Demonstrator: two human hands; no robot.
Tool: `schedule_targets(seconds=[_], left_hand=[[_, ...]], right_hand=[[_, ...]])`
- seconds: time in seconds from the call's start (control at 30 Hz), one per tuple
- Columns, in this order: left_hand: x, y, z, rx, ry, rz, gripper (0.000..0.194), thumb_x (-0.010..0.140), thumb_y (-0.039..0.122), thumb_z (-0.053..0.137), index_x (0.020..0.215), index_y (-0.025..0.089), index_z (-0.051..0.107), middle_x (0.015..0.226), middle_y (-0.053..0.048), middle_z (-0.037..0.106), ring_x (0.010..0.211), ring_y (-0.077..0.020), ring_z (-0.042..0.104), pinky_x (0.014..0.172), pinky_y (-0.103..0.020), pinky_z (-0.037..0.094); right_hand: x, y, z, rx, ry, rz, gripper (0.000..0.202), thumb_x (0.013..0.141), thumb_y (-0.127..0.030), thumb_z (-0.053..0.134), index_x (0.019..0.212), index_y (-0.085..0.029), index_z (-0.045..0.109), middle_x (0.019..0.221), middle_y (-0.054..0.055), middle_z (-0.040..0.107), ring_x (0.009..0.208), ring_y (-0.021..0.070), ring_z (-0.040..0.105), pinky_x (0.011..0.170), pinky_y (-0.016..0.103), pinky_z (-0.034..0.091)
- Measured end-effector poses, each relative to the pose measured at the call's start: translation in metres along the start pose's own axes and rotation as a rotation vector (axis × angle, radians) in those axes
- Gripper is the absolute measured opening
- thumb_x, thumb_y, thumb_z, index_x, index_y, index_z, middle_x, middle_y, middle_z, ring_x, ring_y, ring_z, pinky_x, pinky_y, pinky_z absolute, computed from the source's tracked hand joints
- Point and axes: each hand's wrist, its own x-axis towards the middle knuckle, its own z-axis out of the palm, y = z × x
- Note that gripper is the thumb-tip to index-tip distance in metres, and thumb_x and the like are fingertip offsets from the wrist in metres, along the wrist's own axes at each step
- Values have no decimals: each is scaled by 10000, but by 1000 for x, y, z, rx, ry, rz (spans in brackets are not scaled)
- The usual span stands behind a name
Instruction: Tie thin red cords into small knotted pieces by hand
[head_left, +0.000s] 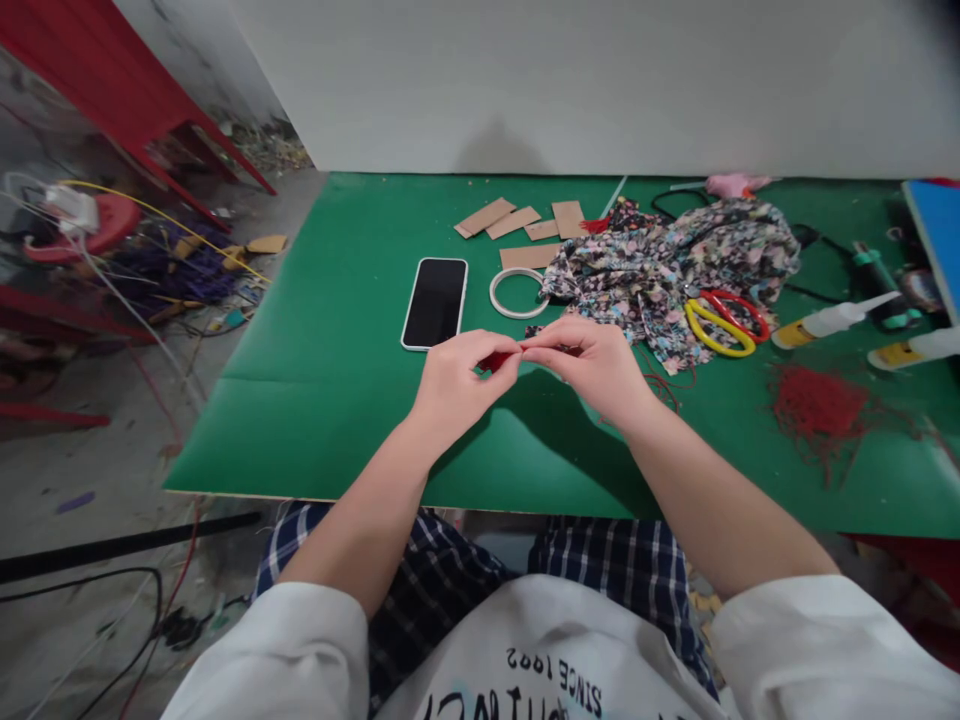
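Both my hands meet above the middle of the green table. My left hand (466,385) is closed in a pinch on red thread (496,361), a bit of which shows inside the curl of its fingers. Fingertip to fingertip with it, my right hand (592,362) pinches the same red strand; most of it is hidden by the fingers. Just beyond the left hand lies a phone (436,302) with a dark screen. A roll of tape (519,271) lies flat past the fingertips. Behind the right hand is a bunched floral cloth (675,260).
Scissors (720,343) with yellow and red handles rest by the cloth. Farther right are a red thread heap (819,402), glue bottles (821,325) and a dark green tool (885,285). Cardboard pieces (529,257) lie toward the white board (600,90). A red chair (112,70) stands left.
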Motion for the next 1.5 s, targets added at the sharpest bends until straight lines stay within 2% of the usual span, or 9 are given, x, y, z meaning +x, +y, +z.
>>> schedule_targets(seconds=[0.17,0.3,0.53,0.73,0.93,1.03,1.23,1.37,1.5], left_hand=[[-1,-4,2,68,28,149,95,784,137,590,789,160,683,661,14,644,593,-73,548,588,-185,432],[-2,-5,5,83,42,182,93,782,132,589,783,161,678,648,17,633,579,-76,539,580,-195,422],[-2,-1,4,73,-25,64,98,787,158,573,751,178,662,685,14,652,596,-87,544,605,-210,427],[-2,0,4,25,-25,5,109,787,178,570,742,180,669,702,6,671,613,-93,555,619,-215,443],[-1,-1,3,-263,26,-228,72,740,214,626,747,164,677,708,-4,682,609,-96,581,587,-211,475],[1,-2,3,-403,36,-298,85,724,238,647,733,156,669,694,-3,678,567,-84,572,557,-206,483],[3,0,2,-550,47,-359,101,686,251,667,709,153,660,617,5,644,534,-82,569,514,-202,495],[2,2,1,-554,4,-328,88,684,241,664,696,154,659,593,7,630,511,-76,552,489,-196,481],[1,1,1,-543,-31,-322,110,696,265,661,708,156,664,602,1,633,522,-83,554,497,-206,484]], right_hand=[[-1,-3,-1,92,-55,77,128,746,-296,690,788,-194,755,747,28,697,610,109,563,529,247,420],[-1,-1,0,110,-24,97,146,753,-305,674,752,-172,732,731,27,678,626,105,552,512,227,412],[2,2,5,293,-27,195,125,777,-281,616,731,-165,607,634,-37,564,490,43,446,434,175,378],[2,1,5,413,-74,247,162,752,-315,652,728,-159,619,659,-25,571,551,59,492,465,176,425],[2,2,3,455,-42,281,204,772,-359,641,808,-164,687,703,8,628,638,90,549,467,177,439],[1,0,1,436,-32,255,193,756,-350,664,816,-172,707,721,15,656,653,98,560,475,183,449],[-1,-2,2,434,-96,194,216,717,-347,715,881,-207,729,804,16,710,673,106,596,504,197,477],[-2,-2,1,431,-135,170,247,706,-332,730,927,-222,726,880,20,717,694,100,605,515,190,474],[-3,-2,2,420,-110,171,239,695,-339,735,895,-210,729,854,25,718,692,108,614,512,194,475]])
